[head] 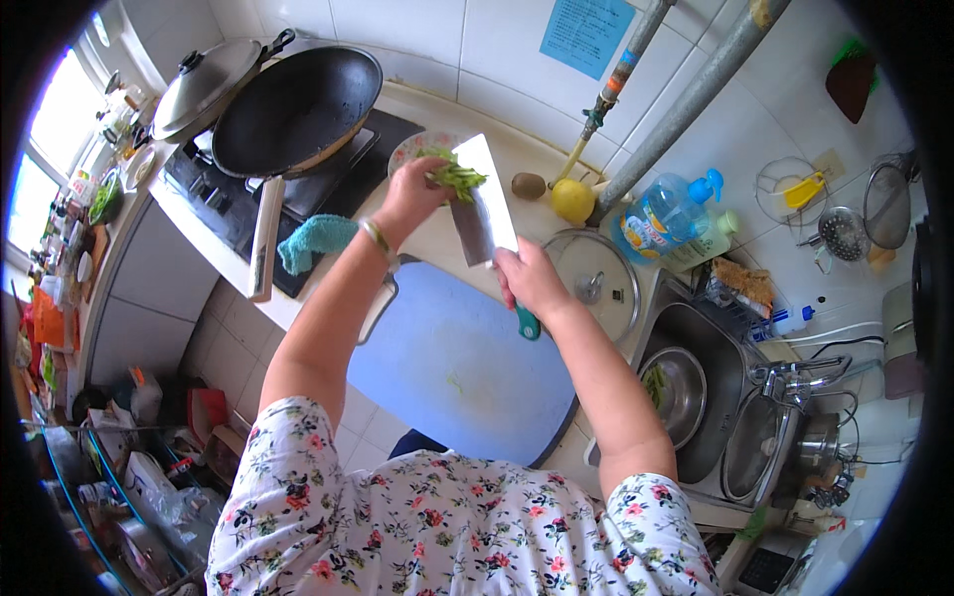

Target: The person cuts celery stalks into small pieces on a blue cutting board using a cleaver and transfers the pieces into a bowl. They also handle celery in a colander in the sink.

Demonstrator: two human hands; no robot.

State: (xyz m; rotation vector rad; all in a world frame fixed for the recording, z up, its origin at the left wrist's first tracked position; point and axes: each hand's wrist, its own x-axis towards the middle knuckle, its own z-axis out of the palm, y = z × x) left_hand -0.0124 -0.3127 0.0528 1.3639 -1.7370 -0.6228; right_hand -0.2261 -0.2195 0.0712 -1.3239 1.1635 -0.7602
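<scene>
My left hand (415, 195) holds a bunch of cut green vegetable pieces (458, 179) against the upper part of a cleaver's blade (486, 208). The cleaver's green-ended handle is gripped in my right hand (535, 277). Behind the vegetable pieces stands a floral-patterned plate (402, 153), partly hidden by my left hand and the blade. Below both hands lies a blue cutting board (462, 372) with a few green shreds near its middle.
A black wok (298, 112) sits on the stove at the upper left, near a teal cloth (317, 240). A glass lid (600, 287), a yellow fruit (573, 200) and a brown fruit (528, 186) are beyond the board. The sink (715, 439) at right holds a metal bowl (689, 395).
</scene>
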